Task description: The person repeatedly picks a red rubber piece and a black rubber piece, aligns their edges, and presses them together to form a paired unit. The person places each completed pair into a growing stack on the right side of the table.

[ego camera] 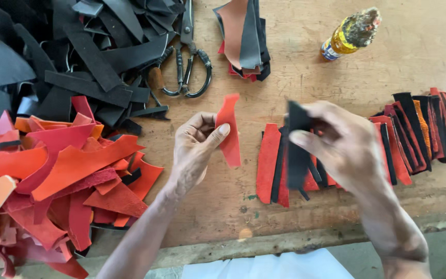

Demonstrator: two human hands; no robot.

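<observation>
**Sorting red and black leather strips at a wooden bench**

Holding one strip in each hand, a person works over a worn wooden table (367, 62) scattered with cut leather. The left hand (194, 147) pinches a narrow red strip (229, 129) between thumb and fingers, keeping it upright just above the tabletop. The right hand (339, 144), slightly blurred, is closed on a black strip (296, 150) that hangs down over a row of red and black strips (274, 165) laid side by side on the table. The two hands are apart, with bare wood between them.

To the right of that row, a second fanned row of strips (419, 129) in red, black and orange overlaps along the table's right side. On the left, a loose heap of red and orange offcuts (68, 175) fills the near corner, and behind it lies a heap of black offcuts (68, 51). Dark metal scissors (189, 67) rest at the edge of the black heap, handles toward the person. A small stack of mixed pieces (243, 39) sits near the far edge. A small yellow bottle (349, 33) with a crusted top stands beyond the strips; what it holds cannot be told. Nothing here is kept in a box or tray; all pieces lie straight on the wood.
</observation>
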